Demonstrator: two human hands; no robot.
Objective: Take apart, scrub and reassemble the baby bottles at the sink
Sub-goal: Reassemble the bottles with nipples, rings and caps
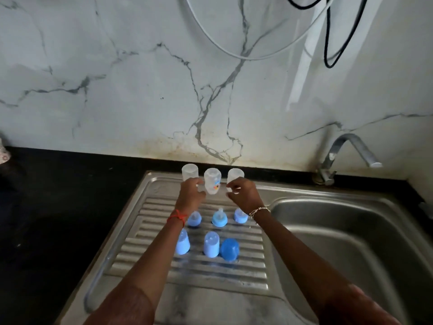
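left bottle (190, 173) gripped by left hand (190, 195); right bottle (235, 175) pinched by right hand (244, 195); middle bottle (212, 180) between hands.

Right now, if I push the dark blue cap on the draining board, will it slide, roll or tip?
The dark blue cap looks like thin hollow plastic, so it is probably light and easy to shift. Its top looks rounded, so once tipped it may roll. The ribbed draining board is shiny metal, so it could skid along the grooves.

Steel drainboard (199, 274): bottles (212, 181), teats (219, 218) (caps (211, 245) nearest)
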